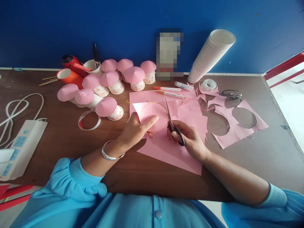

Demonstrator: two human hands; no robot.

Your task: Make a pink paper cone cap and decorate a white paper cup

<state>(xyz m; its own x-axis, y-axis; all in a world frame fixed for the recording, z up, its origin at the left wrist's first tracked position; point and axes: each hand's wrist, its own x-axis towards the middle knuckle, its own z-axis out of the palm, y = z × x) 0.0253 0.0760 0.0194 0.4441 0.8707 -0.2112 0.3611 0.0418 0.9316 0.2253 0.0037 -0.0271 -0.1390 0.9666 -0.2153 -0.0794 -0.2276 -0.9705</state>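
My left hand (140, 126) pinches a piece of pink paper (154, 110) that has a yellowish circle drawn on it, thumb on top. In my right hand (187, 136) is a pair of scissors (175, 129) with black handles, its blades pointing up along the right edge of the circle. How far the blades are apart is hard to make out. Beneath both hands lie larger sheets of pink paper (171, 158). Two markers (168, 89) and a white glue stick (183, 85) rest at the back of these sheets.
At the left stand several paper cups with pink cone tops (109, 79), a hair dryer (76, 66) and a paper ring (89, 120). Pink offcuts (235, 126), a tape roll (209, 85) and stacked white cups (211, 53) are right. A power strip (26, 148) lies far left.
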